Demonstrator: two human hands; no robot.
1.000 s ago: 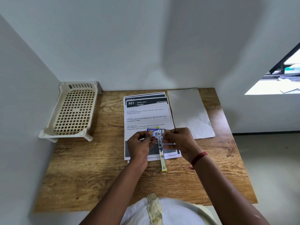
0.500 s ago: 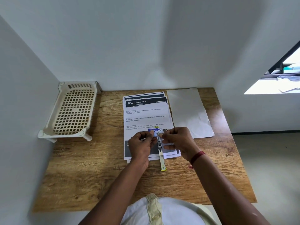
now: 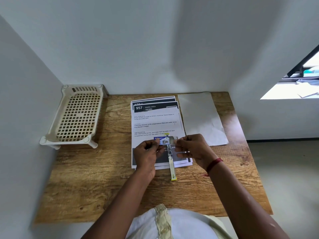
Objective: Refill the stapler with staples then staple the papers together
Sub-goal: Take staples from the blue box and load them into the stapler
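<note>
A stack of printed papers (image 3: 155, 121) lies in the middle of the wooden table (image 3: 103, 178). On it rests a metal stapler (image 3: 171, 163), opened out flat, its yellow-green end pointing toward me past the papers' near edge. Just above the stapler I hold a small blue staple box (image 3: 162, 140). My left hand (image 3: 146, 156) pinches its left end. My right hand (image 3: 191, 149) grips its right end, where a silvery inner part (image 3: 172, 139) shows. Whether that part is staples or a sleeve I cannot tell.
A blank white sheet (image 3: 200, 118) lies to the right of the stack. A cream plastic rack (image 3: 76, 116) with a grid top stands at the back left against the wall. White walls close off the table's back and left sides.
Both hands have stayed over the stapler with the box. The silvery part at the box's right end looks slightly further out than before.
</note>
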